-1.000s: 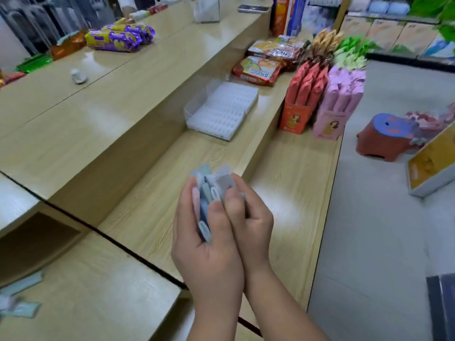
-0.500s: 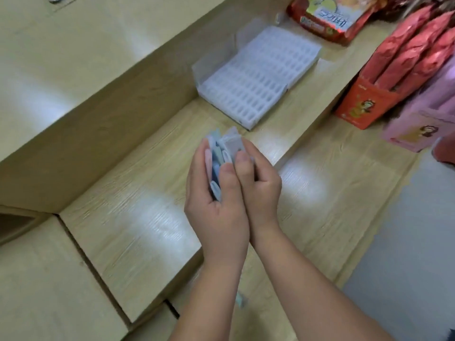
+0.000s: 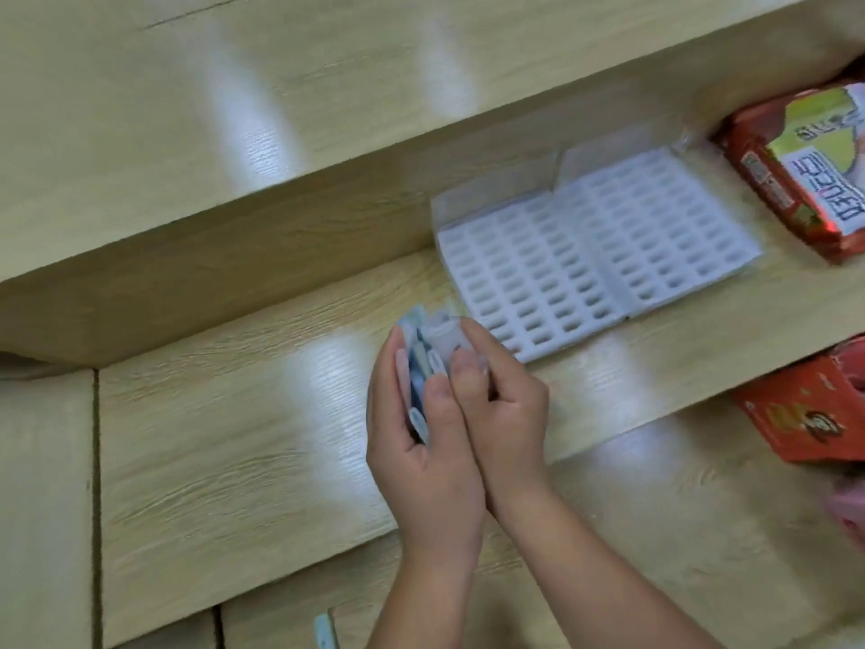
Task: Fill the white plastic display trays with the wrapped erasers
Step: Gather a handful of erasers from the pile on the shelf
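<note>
The left hand (image 3: pixel 423 454) is closed around a small stack of wrapped erasers (image 3: pixel 418 367). Its fingers curl behind the stack and its thumb lies across the front, so the blue, grey and clear wrappers fan out above the fist. The right hand (image 3: pixel 503 409) is pressed against the left, knuckle to knuckle. Its thumb and forefinger pinch the outermost piece of the same stack, a pale, clear-wrapped one at the top right. Its other fingers are folded in beneath, so neither hand has any spread to speak of.

Both forearms come up from the bottom edge, the left nearly straight and the right slanting in from the lower right. The wrists meet and the hands tip forward over the wooden shelf (image 3: pixel 224 414).

The hands are just on the near side of the white plastic display trays (image 3: pixel 529 269), two slotted panels lying side by side on that shelf step against the riser behind. The right fingertips overlap the near corner of the left panel (whether they touch it cannot be told).

A red snack packet (image 3: pixel 795 171) lies just past the far end of the trays. An orange carton (image 3: pixel 805 414) stands on the lower step at the right. One loose wrapped piece (image 3: pixel 325 630) lies at the bottom edge, well apart from the stack.
</note>
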### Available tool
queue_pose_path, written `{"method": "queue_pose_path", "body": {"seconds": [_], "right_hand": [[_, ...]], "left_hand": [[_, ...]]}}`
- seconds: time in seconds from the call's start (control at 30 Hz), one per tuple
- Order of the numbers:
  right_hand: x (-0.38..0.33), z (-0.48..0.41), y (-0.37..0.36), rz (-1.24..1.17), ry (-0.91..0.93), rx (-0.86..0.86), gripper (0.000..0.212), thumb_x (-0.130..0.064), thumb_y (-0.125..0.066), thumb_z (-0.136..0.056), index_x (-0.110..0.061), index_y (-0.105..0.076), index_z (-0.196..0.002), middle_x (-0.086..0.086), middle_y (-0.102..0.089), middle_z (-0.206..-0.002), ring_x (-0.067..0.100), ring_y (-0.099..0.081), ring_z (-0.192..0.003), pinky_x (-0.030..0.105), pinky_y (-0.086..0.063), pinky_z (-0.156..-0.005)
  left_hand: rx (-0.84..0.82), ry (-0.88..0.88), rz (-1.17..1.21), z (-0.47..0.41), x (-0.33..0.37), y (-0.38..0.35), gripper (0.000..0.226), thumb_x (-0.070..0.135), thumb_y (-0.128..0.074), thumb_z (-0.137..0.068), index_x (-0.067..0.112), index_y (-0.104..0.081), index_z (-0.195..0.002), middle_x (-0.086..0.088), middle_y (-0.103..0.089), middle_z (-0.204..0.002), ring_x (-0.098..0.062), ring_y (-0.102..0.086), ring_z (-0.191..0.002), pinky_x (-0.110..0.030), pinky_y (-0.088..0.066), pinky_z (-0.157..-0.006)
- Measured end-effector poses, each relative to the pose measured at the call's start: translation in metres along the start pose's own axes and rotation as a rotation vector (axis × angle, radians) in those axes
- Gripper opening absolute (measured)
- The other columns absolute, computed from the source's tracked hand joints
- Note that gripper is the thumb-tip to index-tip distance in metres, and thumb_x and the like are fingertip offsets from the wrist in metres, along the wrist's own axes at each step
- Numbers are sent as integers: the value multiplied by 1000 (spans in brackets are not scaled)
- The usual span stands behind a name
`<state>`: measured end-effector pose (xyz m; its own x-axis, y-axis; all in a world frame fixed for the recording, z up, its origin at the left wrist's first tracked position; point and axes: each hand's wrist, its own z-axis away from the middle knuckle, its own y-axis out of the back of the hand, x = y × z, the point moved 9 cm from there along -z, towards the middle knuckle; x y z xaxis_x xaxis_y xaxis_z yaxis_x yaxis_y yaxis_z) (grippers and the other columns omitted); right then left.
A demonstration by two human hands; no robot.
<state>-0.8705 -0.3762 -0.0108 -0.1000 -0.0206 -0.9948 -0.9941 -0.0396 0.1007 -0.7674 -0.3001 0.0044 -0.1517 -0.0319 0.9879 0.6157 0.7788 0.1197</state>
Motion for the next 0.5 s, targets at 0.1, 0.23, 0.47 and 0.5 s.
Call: {"method": "queue_pose_path", "body": {"seconds": [0.1,0.23,0.47,0.5], "right_hand": [[-2,-2,-21,90,57,-126,30,-39,-44,-93,-29,-70,-103,-14,-68,-80,11,-65,-73,31,-52,-63],[6,-8,-38,205,86,-220,41,-49,-34,-100,-32,-61,-124,-15,-70,-102,6,-66,-92,36,-54,-76],[14,-17,-62,608,255,-352,54,-41,-24,-102,-19,-43,-147,0,-49,-148,17,-45,-135,36,-36,-111],[15,-17,-64,650,260,-348,54,-40,-24,-102,-19,-40,-149,-1,-44,-152,17,-41,-138,35,-33,-114]], "left_hand": [[76,15,-51,-7,-10,13,39,46,-47,-96,46,-53,-135,17,-59,-138,-8,-55,-129,-38,-48,-104],[-27,15,-142,-27,-19,11,40,44,-47,-95,42,-51,-135,25,-56,-137,-2,-51,-130,-24,-44,-106],[-83,-132,-591,-53,-32,21,55,41,-42,-93,16,-58,-139,-8,-44,-154,-26,-46,-136,-43,-35,-112],[-87,-122,-667,-57,-35,24,59,45,-42,-91,17,-55,-142,-9,-38,-158,-27,-44,-138,-47,-33,-113]]}}
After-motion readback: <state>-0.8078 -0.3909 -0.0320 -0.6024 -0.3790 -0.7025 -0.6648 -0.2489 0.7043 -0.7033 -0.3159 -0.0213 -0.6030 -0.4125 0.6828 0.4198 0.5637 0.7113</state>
